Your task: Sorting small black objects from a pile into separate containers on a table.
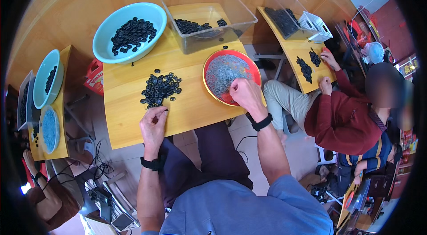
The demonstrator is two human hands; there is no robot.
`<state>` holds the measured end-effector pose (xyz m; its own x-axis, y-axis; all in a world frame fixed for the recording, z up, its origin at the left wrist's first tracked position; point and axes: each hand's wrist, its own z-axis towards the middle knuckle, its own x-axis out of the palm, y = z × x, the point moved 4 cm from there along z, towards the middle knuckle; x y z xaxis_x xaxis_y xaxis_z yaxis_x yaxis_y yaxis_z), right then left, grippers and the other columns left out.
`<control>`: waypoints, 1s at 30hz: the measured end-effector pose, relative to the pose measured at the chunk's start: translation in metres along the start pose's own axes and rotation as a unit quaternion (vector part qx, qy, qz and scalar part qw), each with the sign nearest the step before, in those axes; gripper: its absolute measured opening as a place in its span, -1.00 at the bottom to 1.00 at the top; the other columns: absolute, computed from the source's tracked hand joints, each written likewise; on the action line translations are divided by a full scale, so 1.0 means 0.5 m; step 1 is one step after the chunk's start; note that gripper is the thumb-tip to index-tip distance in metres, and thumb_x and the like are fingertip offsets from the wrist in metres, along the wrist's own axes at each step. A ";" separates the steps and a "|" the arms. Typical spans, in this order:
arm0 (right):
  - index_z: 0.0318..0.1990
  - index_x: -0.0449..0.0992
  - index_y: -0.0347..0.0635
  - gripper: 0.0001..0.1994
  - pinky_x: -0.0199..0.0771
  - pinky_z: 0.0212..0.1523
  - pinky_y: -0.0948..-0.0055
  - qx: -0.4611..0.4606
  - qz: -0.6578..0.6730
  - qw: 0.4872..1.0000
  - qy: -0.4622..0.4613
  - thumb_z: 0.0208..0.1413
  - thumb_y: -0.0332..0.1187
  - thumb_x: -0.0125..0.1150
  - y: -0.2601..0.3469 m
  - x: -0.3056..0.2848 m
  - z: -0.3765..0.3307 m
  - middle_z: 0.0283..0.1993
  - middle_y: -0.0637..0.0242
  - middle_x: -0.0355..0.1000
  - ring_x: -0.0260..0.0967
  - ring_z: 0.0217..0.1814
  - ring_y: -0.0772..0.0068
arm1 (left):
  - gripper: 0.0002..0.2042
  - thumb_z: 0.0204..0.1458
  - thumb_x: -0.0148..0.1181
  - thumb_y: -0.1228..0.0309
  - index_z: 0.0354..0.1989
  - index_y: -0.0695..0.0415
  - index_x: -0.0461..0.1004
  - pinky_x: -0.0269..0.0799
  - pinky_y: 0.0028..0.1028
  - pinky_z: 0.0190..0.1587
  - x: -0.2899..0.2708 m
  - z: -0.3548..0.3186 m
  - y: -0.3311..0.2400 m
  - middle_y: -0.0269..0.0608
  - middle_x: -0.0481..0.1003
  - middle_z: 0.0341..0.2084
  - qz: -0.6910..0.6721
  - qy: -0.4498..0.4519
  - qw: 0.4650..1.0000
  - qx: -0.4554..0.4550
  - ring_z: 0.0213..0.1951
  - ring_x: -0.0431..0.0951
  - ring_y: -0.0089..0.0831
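Observation:
At the near edge of the wooden table, my left hand [153, 124] is closed in a pinch on a small black plastic piece [166, 110]. Just beyond it lies a loose pile of small black oval pieces with holes [161, 87]. My right hand [245, 94] reaches over the near right side of a red bowl with a yellow rim [207, 84]. Its fingertips are pinched together at a heap of small thin silvery metal parts [224, 72]. Whatever lies between those fingers is too small to make out. Dark bands circle both my wrists.
Behind the pile stand a light-blue basin [100, 41] of black pieces and a clear plastic bin [189, 44] with more. Co-workers sit at wooden side tables, one on the right in a maroon top [342, 119]. Cables [100, 168] lie on the floor at left.

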<state>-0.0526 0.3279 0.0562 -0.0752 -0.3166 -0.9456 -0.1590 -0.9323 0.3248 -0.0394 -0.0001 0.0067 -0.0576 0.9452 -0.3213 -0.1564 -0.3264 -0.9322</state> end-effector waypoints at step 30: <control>-0.21 0.47 -0.34 -0.88 0.52 -0.25 0.57 -0.091 0.574 0.800 0.146 0.10 -0.62 0.22 0.267 0.225 -0.044 -0.29 0.33 0.51 0.48 -0.31 0.62 | -0.85 0.08 0.29 0.56 -0.19 0.34 0.59 0.48 -0.61 -0.28 0.008 0.006 0.021 -0.26 0.63 -0.42 -0.086 0.024 0.990 -0.113 -0.38 0.57 -0.62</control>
<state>-0.0605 0.1640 -0.0070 0.1685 -0.9857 0.0016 -0.0017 0.0014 1.0000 -0.0443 0.0003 -0.0039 -0.0017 0.9877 -0.1566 0.0655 -0.1561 -0.9856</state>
